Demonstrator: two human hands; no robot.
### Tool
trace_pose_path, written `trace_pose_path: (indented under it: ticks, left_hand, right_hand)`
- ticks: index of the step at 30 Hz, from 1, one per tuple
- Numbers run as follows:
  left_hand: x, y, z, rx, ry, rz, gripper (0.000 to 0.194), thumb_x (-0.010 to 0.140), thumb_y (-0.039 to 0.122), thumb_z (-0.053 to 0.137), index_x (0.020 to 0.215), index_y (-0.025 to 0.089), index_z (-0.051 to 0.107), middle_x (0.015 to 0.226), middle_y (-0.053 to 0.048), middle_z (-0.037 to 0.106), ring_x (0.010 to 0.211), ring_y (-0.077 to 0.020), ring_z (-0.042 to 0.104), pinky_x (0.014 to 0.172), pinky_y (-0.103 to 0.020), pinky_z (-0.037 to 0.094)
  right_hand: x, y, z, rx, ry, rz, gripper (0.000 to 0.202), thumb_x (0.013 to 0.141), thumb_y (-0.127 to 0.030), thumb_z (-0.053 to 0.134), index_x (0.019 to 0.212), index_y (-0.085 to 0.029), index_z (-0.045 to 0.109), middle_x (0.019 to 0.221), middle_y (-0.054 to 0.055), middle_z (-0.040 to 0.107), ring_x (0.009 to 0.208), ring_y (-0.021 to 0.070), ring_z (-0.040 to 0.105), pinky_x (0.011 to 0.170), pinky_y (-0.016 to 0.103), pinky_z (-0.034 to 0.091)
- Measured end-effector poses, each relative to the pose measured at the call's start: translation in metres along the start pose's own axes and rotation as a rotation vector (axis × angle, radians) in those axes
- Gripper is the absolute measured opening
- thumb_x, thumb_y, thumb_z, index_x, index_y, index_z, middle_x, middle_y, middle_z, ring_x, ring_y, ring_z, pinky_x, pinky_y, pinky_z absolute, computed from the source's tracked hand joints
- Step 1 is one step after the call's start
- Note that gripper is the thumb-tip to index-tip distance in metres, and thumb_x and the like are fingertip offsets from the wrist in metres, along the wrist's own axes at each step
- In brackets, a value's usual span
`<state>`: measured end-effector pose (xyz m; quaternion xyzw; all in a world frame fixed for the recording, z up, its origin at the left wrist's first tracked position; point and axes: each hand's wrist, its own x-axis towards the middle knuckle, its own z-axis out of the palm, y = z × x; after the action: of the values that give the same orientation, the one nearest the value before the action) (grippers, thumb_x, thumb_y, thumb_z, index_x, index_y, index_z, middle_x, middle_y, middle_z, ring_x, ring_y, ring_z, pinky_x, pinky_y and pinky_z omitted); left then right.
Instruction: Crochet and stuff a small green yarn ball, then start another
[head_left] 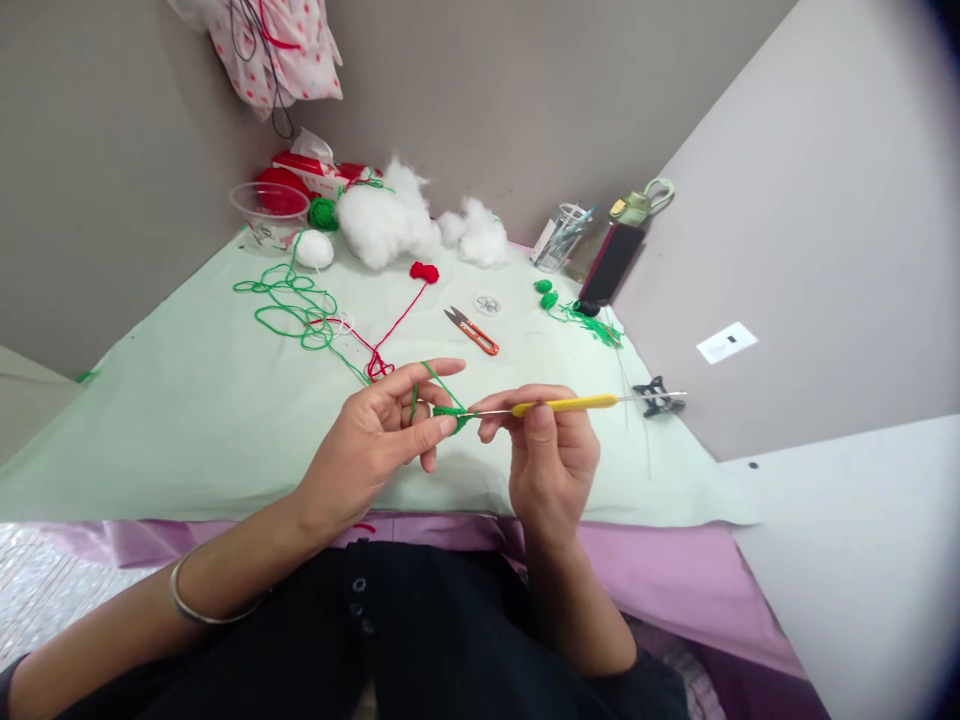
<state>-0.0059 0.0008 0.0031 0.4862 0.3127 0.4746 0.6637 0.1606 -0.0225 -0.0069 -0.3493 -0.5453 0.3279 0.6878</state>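
Between thumb and fingers, my left hand (375,430) pinches a small green crochet piece (450,416). Green yarn (442,382) runs up from the piece over my raised left index finger. In my right hand (553,460) is a crochet hook (577,404) with a yellow handle, gripped near its middle. The metal tip of the hook reaches left to the green piece and touches it. Loose green yarn (289,305) trails over the table to the left of my hands.
Orange snips (472,332), a small clear dish (487,304) and a red crocheted piece (424,272) lie ahead. White stuffing (390,220), a plastic tub (268,215) and a tissue box (315,175) line the back. A pen holder (559,240), phone (611,262) and green pieces (550,299) are at right.
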Motion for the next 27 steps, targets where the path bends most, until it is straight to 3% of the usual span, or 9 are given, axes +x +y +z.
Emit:
trace_pose_path:
  ticks: [12, 18, 22, 25, 27]
  left_hand:
    - [0.0, -0.002, -0.001, 0.129, 0.029, 0.065, 0.038, 0.086, 0.026, 0.078, 0.123, 0.034, 0.073, 0.093, 0.002, 0.061, 0.069, -0.0075, 0.05, 0.057, -0.017, 0.055]
    - [-0.002, -0.005, 0.001, 0.301, 0.111, 0.181, 0.034, 0.086, 0.02, 0.076, 0.119, 0.03, 0.075, 0.084, 0.004, 0.062, 0.062, -0.0056, 0.049, 0.059, -0.017, 0.052]
    - [-0.001, -0.01, 0.004, 0.424, 0.182, 0.344, 0.033, 0.085, 0.013, 0.075, 0.114, 0.027, 0.077, 0.084, 0.004, 0.063, 0.059, -0.003, 0.049, 0.063, -0.018, 0.049]
    - [0.0, -0.008, 0.005, 0.301, 0.195, 0.215, 0.04, 0.084, 0.017, 0.076, 0.123, 0.026, 0.072, 0.086, 0.005, 0.06, 0.055, -0.0026, 0.051, 0.057, -0.018, 0.05]
    - [0.0, -0.005, 0.004, 0.165, 0.144, 0.091, 0.048, 0.084, 0.02, 0.077, 0.131, 0.028, 0.067, 0.087, 0.005, 0.057, 0.054, -0.0031, 0.053, 0.051, -0.018, 0.048]
  right_hand:
    - [-0.001, -0.003, 0.0, -0.103, -0.014, -0.05, 0.018, 0.105, -0.024, 0.05, 0.102, -0.021, 0.068, 0.093, 0.003, 0.077, 0.069, 0.0123, 0.071, 0.065, 0.03, 0.061]
    - [-0.001, -0.01, -0.005, -0.387, -0.121, -0.224, 0.023, 0.103, -0.014, 0.049, 0.109, -0.023, 0.069, 0.096, 0.002, 0.075, 0.074, 0.0114, 0.071, 0.068, 0.028, 0.06]
    - [-0.007, 0.005, -0.003, -0.542, -0.155, -0.474, 0.023, 0.1, -0.012, 0.052, 0.115, -0.021, 0.067, 0.099, 0.007, 0.077, 0.088, 0.0181, 0.074, 0.074, 0.034, 0.062]
    - [-0.01, 0.016, 0.001, -0.567, -0.108, -0.654, 0.023, 0.097, -0.012, 0.056, 0.115, -0.018, 0.068, 0.103, 0.012, 0.078, 0.095, 0.0224, 0.076, 0.074, 0.036, 0.063]
    - [-0.01, 0.017, 0.003, -0.507, -0.066, -0.631, 0.023, 0.098, -0.012, 0.055, 0.115, -0.021, 0.069, 0.102, 0.01, 0.078, 0.092, 0.0217, 0.076, 0.072, 0.036, 0.063]
